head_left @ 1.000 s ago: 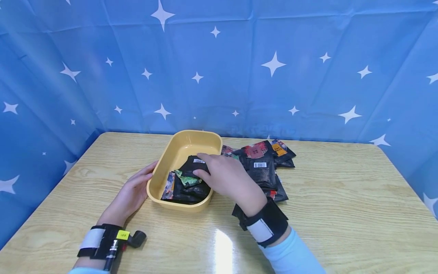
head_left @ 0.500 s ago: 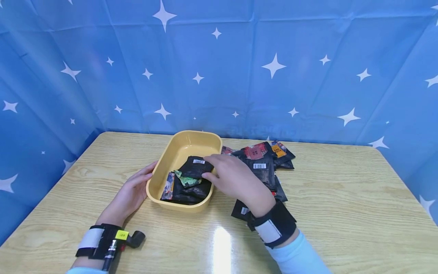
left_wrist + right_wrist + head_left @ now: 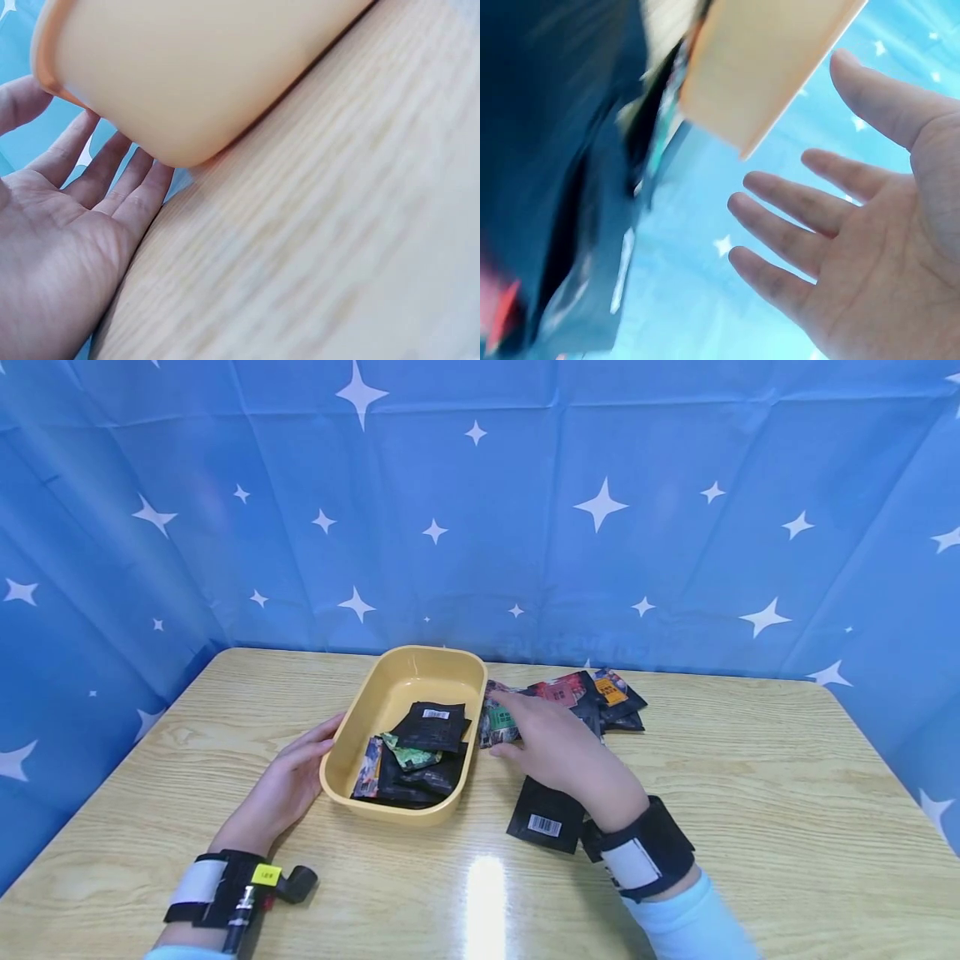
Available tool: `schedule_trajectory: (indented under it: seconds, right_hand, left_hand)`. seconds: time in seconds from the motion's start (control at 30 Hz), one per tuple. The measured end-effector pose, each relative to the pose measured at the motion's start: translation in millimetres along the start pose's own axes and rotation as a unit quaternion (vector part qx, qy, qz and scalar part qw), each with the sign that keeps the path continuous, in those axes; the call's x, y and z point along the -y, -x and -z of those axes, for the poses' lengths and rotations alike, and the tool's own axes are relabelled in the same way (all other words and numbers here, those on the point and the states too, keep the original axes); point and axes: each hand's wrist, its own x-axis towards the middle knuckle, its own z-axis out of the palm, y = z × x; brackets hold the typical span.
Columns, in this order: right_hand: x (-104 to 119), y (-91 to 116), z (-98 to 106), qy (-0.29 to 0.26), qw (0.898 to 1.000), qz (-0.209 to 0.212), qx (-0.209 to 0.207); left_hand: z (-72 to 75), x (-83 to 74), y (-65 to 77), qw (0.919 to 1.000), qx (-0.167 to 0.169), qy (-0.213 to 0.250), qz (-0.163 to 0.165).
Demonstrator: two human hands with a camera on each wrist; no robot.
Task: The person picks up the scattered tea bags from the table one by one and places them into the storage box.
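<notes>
The fingers (image 3: 780, 234) of the right hand (image 3: 558, 735) are released and nearly straight, thumb set apart, with nothing between them; the right wrist view shows bare palm. In the head view their tips lie over a green-labelled packet (image 3: 498, 718), just right of the tub (image 3: 397, 815), though whether they touch it I cannot tell. The left hand (image 3: 302, 772) grasps nothing either: its fingers are spread, tips against the tub's outer wall on the side toward the surface's left edge, apparently steadying it. The step in hand looks like the gap between one packet and the next in filling the tub; the next move would call for closing thumb and fingers on a packet's edge and lifting it over the rim. The tub sits left of centre, near the far edge of the surface (image 3: 750, 793), with a barcoded packet (image 3: 429, 731) topping the dark heap inside. A red-labelled packet (image 3: 557, 693) and an orange-labelled packet (image 3: 611, 691) lie toward that far edge, well short of the far right corner (the right arm hides part of the pile), while a loose black packet (image 3: 543, 818) lies farther from it.
</notes>
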Motion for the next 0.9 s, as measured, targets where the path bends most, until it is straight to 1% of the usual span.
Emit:
schedule_trajectory:
  seconds: [0.17,0.27,0.37,0.47,0.53,0.9]
  right_hand:
    - [-18,6,3,0.022,0.999,-0.028,0.010]
    - [-26,9,6,0.029,0.999,-0.037,0.010]
    - [-33,12,8,0.038,0.999,-0.037,0.003]
    - [-38,12,8,0.044,0.998,-0.039,0.000]
    - [-40,12,8,0.048,0.998,-0.045,0.006]
    - [-52,12,6,0.080,0.994,-0.067,0.027]
  left_hand:
    - [0.6,0.2,0.2,0.9999,0.008,0.006,-0.009]
    - [0.7,-0.1,0.9,0.9998,0.011,0.008,-0.013]
    - [0.1,-1.0,1.8,0.9999,0.010,0.009,-0.008]
    - [-0.6,-2.4,2.5,0.9999,0.006,0.011,-0.003]
    - [-0.8,-3.0,2.7,0.9999,0.003,0.013,0.000]
    - [-1.1,-2.2,1.9,0.9999,0.006,0.009,-0.007]
